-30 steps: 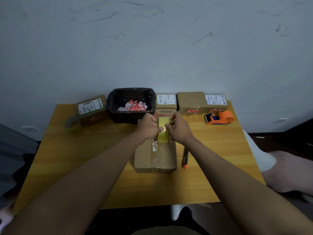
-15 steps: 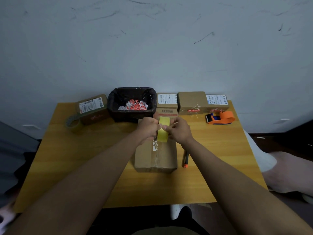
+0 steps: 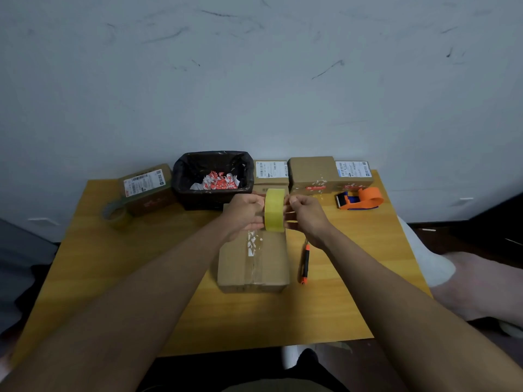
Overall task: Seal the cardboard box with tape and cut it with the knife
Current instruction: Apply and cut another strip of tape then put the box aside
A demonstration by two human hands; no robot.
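A brown cardboard box (image 3: 254, 267) lies in the middle of the wooden table, with old clear tape and torn label scraps along its top seam. Above its far end I hold a yellow tape roll (image 3: 274, 209) on edge. My left hand (image 3: 243, 212) grips the roll's left side. My right hand (image 3: 307, 215) holds its right side, fingers pinched at the rim. An orange-and-black knife (image 3: 305, 260) lies on the table just right of the box, apart from both hands.
At the back stand a black-lined bin (image 3: 181, 176) with red and white scraps, three labelled boxes (image 3: 147, 186) (image 3: 271, 172) (image 3: 314, 174), and an orange tape dispenser (image 3: 360, 198). A clear tape roll (image 3: 114, 213) lies back left. The table (image 3: 119, 278) drops off at its near edge.
Both hands have lifted the yellow tape roll a little higher off the box's far end, and my right hand's fingers have shifted at its rim.
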